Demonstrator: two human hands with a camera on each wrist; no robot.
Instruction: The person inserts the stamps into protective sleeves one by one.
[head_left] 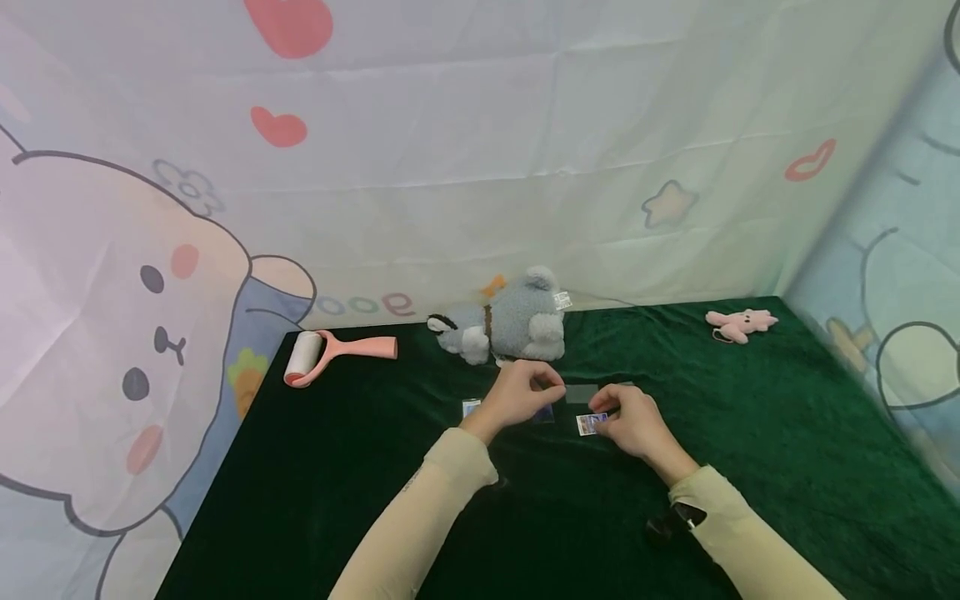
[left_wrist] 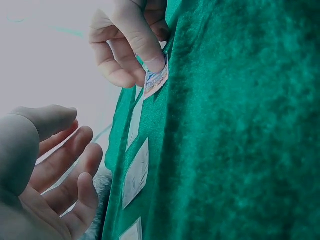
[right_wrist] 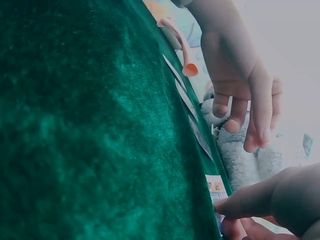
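Printed card sits pinched by 1 edge between thumb and fingers of the right hand, low at the green cloth near other flat pieces, while the left hand, fingers loosely parted, holds nothing before a gray plush toy.

The head camera looks forward and down from above a green-covered worktop, taking in most of it. Each wrist camera sits low and close, its picture turned sideways; the left faces rightward, the right leftward. All three views share a printed card and grey plush toy.
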